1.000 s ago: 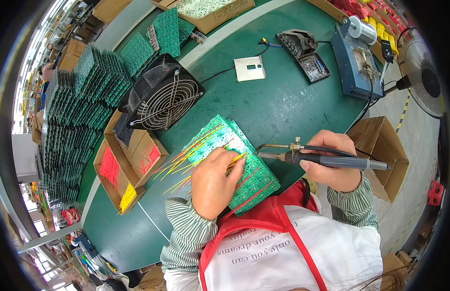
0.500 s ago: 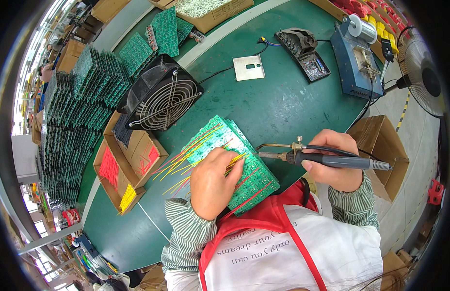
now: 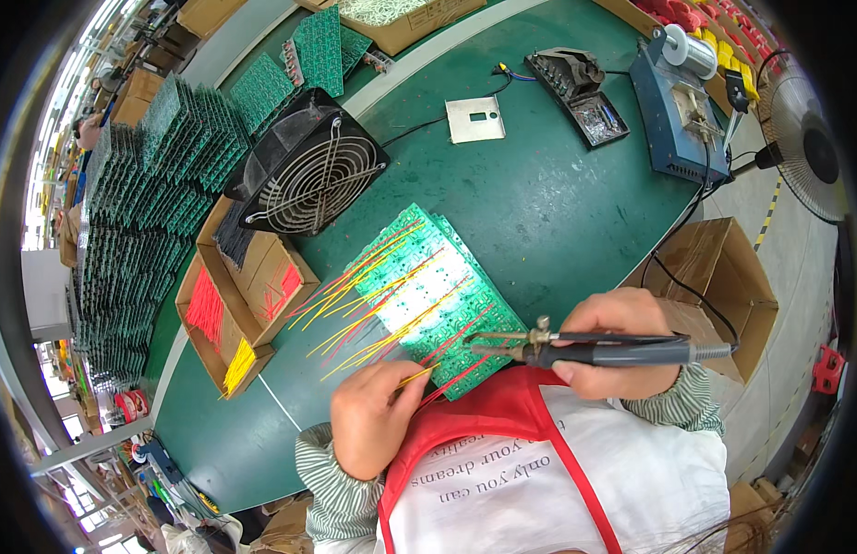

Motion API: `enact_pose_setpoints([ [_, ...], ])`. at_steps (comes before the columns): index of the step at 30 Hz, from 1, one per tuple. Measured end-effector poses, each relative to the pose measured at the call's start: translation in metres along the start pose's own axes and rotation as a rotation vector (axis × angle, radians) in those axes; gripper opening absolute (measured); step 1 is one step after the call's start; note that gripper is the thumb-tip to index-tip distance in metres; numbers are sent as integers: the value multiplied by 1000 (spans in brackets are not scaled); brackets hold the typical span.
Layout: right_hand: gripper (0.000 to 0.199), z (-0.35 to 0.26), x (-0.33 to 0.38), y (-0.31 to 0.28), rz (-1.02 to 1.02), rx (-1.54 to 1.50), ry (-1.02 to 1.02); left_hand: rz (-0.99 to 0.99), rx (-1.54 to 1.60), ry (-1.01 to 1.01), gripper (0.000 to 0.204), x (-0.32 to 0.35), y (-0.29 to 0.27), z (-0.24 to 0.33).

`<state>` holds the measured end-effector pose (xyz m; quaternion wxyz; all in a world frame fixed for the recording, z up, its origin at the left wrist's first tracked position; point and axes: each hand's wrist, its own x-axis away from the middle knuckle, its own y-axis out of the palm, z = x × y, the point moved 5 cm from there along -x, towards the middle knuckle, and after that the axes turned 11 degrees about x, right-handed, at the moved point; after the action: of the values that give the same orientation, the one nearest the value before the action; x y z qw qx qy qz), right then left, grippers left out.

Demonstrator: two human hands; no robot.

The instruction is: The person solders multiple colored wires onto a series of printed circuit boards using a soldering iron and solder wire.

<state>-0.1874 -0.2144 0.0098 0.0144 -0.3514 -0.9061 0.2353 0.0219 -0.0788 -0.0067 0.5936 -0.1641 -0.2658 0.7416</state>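
Observation:
Green circuit boards [image 3: 412, 231] lie stacked at a slant on the table in front of me. Rows of red and yellow wires [image 3: 355, 274] stick out from the top board past its left edge. Beside the board's near left edge, my left hand [image 3: 373, 420] pinches a yellow wire [image 3: 417, 375] between thumb and fingers. A soldering iron [image 3: 622, 355] with a thin metal feed tube fixed along it is in my right hand [image 3: 621, 323]. Its tip is over the right part of the board, near the red wires; whether it touches cannot be made out.
A cardboard box [image 3: 227, 319] holds red, yellow and dark wires at left, below a black fan [image 3: 322, 180]. Tall stacks of boards [image 3: 133, 249] stand beyond. A blue solder feeder [image 3: 673, 129] is at far right, above an open carton [image 3: 724, 295].
My left hand has moved off the board toward me and now pinches a yellow wire. The soldering iron has come down and left, over the board.

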Motion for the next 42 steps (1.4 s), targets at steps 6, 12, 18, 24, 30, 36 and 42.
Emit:
enact_pose_setpoints([
  [6,15,-3,0,20,-54,-29,61,31,-61,-3,10,-2,5,-8],
  [12,15,1,0,29,-59,-48,95,30,-14,38,10,-1,6,-11],
  [18,15,2,-5,31,-64,-51,98,9,-8,-27,12,-2,6,-14],
  [24,15,2,-6,28,-63,-67,94,12,-11,13,9,-3,5,-13],
  [30,15,3,0,22,-31,-48,102,91,-42,45,10,0,-16,-14],
  [36,16,4,7,14,-9,-4,108,372,-344,144,9,7,-46,3],
  [42,17,3,9,8,12,61,91,77,-81,122,8,-7,14,5],
])
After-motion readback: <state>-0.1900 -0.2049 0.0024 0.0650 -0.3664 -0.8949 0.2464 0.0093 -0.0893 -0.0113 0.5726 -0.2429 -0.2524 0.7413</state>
